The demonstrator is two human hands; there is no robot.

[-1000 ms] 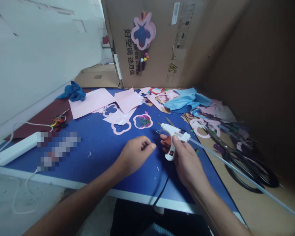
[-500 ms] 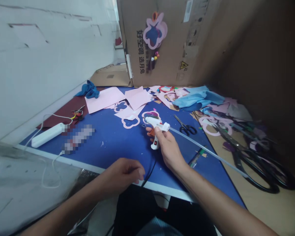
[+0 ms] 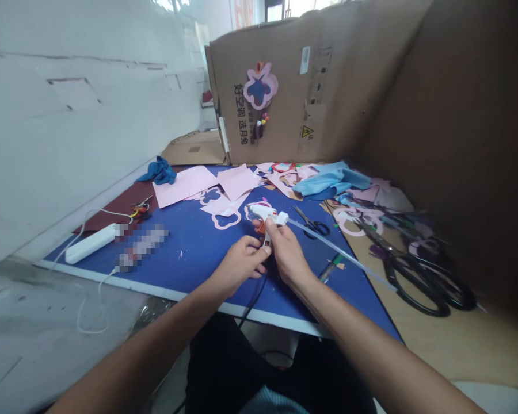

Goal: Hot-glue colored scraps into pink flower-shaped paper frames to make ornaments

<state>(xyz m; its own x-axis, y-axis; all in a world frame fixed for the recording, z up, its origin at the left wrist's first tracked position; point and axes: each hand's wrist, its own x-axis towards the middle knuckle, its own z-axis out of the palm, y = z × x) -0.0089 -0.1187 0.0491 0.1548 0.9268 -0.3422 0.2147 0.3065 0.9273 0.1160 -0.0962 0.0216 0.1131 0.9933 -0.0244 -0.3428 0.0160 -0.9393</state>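
The cardboard box (image 3: 285,115) read "好空调". The right hand (image 3: 287,254) gripped one white glue gun (image 3: 269,215); the left hand (image 3: 240,264), closed, touched its handle. Two scissors (image 3: 312,223) lay nearby.

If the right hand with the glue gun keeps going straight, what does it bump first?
Probably the pink paper cut-outs lying on the blue table, just past the glue gun in the right hand. Depth is hard to judge here.
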